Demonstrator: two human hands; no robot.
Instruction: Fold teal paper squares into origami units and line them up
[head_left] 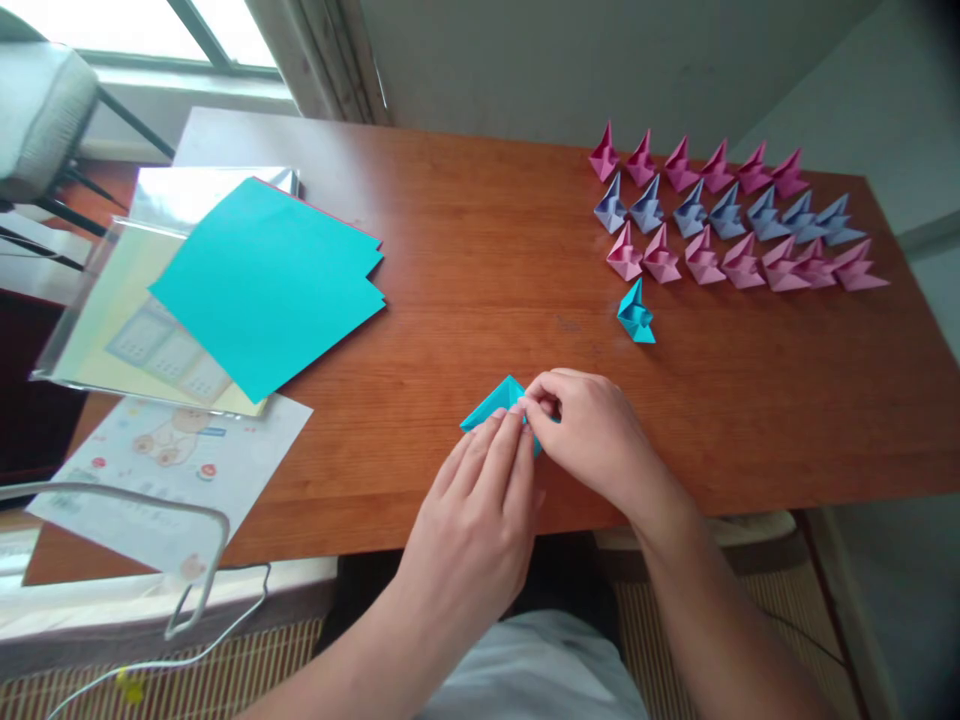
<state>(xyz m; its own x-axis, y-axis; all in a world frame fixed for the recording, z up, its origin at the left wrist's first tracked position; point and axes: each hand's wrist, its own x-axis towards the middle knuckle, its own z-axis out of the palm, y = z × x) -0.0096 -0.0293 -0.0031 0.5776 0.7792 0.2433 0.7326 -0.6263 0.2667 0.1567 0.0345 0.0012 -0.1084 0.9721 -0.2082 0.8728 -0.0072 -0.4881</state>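
A small folded piece of turquoise origami paper lies on the wooden table near its front edge. My left hand rests over it, fingers laid out flat and pressing it to the wood. With thumb and forefinger pinched, my right hand grips the paper's right part at the fold. My fingers hide much of its lower and right side. Beyond my right hand stands a finished-looking turquoise origami piece with a pointed tip.
Rows of magenta, blue-grey and pink origami pieces line the back right. Turquoise sheets lie on clear paper packs at left, near a printed sheet and a bent metal bar.
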